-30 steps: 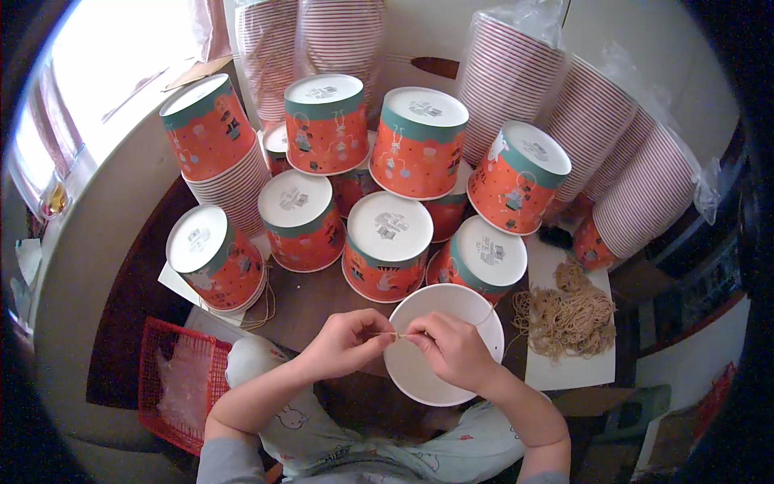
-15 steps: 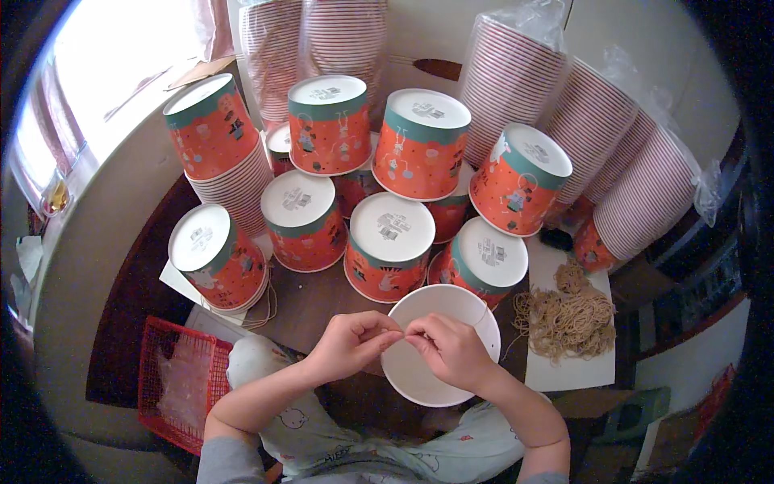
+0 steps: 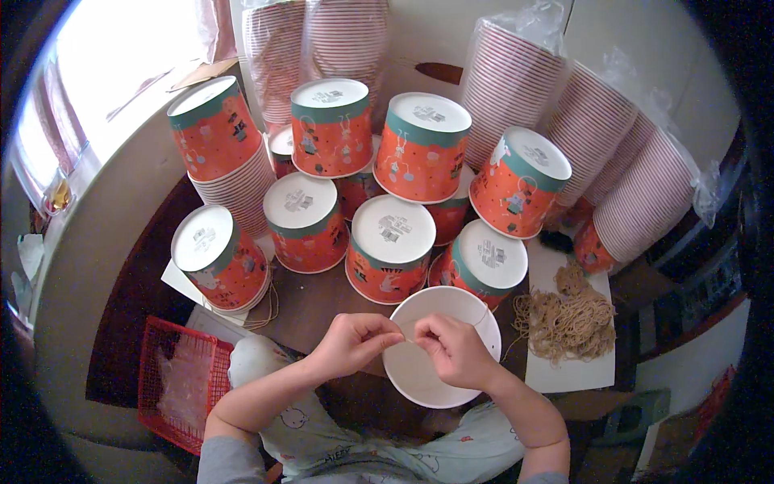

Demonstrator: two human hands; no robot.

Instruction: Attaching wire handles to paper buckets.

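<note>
An open white-lined paper bucket [image 3: 419,382] sits in front of me, mouth up, between my knees and the stacked buckets. Over its mouth, my left hand [image 3: 351,347] pinches a thin piece of twine [image 3: 409,340] between thumb and forefinger. Facing it, my right hand [image 3: 458,352] is closed in a pinch on the same twine, its fingertips a small gap away. A thin strand also crosses the bucket's right rim, where small holes show. Most of the twine is hidden by my fingers.
Upturned orange buckets with green bands [image 3: 389,234] stand in two tiers ahead. Tall plastic-wrapped bucket stacks [image 3: 516,89] line the back. Loose tan twine [image 3: 571,324] lies on a white board [image 3: 564,376] at right. A red basket [image 3: 222,363] holding clear plastic is at my left.
My right fingertips have drawn slightly away from my left ones, and a bit of twine shows between them. The view has shifted a little; the buckets stay put.
</note>
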